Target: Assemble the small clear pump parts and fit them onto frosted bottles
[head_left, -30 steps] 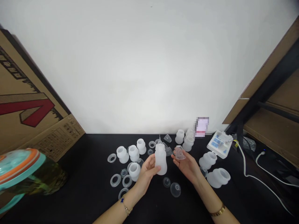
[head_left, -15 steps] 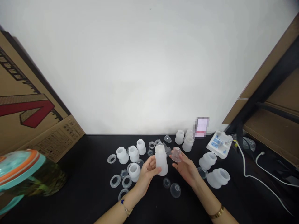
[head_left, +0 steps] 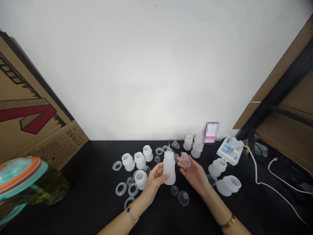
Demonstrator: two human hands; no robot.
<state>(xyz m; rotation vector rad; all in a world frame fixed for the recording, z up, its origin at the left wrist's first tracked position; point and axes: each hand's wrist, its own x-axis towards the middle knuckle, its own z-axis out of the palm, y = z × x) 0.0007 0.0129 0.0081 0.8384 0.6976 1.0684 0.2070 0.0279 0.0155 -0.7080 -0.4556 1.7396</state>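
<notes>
My left hand [head_left: 154, 182] is wrapped round a white translucent squeeze bottle [head_left: 169, 169], held upright above the black table. A clear pointed nozzle [head_left: 169, 148] rises from the bottle's top. Close on its right, my right hand [head_left: 195, 174] holds a clear dome-shaped cap [head_left: 185, 160] by the fingers, its wide opening tilted downward. The cap and the bottle are apart. Below them on the table lie a clear dome cap [head_left: 183, 198] and a small clear disc-like part [head_left: 174, 190].
Several open white bottles [head_left: 128, 162] and loose rings [head_left: 121, 188] are at left. At right lie two white bottles [head_left: 228, 185], a power strip [head_left: 230, 150] and white cables [head_left: 256, 176]. More bottles [head_left: 188, 143] stand by the wall. A large jar [head_left: 49, 186] is far left.
The cap in my right hand has turned, its wide opening now facing more downward. The bottle in my left hand is slightly more upright, its nozzle showing more clearly.
</notes>
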